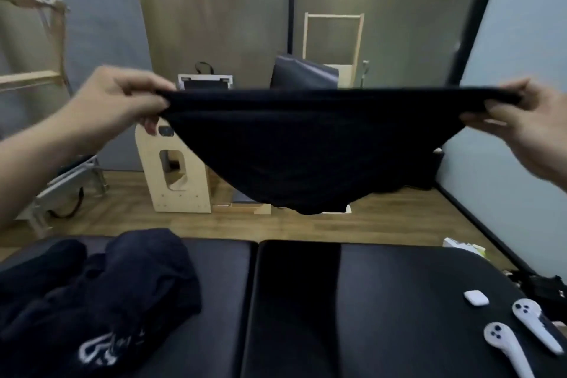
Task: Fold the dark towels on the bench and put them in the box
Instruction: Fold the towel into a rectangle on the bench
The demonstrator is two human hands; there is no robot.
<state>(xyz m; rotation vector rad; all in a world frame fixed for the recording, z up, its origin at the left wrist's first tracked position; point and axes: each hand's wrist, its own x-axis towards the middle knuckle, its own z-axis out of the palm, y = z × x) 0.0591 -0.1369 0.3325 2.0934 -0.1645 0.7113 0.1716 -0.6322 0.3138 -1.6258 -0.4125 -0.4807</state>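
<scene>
I see the towel [306,150] held up between my left hand [116,101] and right hand [521,119], above the bench [383,301]. On the bench, a pile of towels [101,291] lies at left, two controllers [521,334] at right.

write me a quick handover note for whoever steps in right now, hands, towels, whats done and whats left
Left hand: fingers pinched on the left end of the dark towel's top edge.
Right hand: fingers pinched on the right end of the same edge.
The towel is stretched taut between both hands, held in the air beyond the bench; its middle sags to a point.
A pile of dark towels lies unfolded on the left side of the bench.
Two white controllers and a small white case sit at the bench's right end.
Done: no folded towel in view.
Left: fold the held towel, then the pile, and box them. The box is not clearly in view.
</scene>
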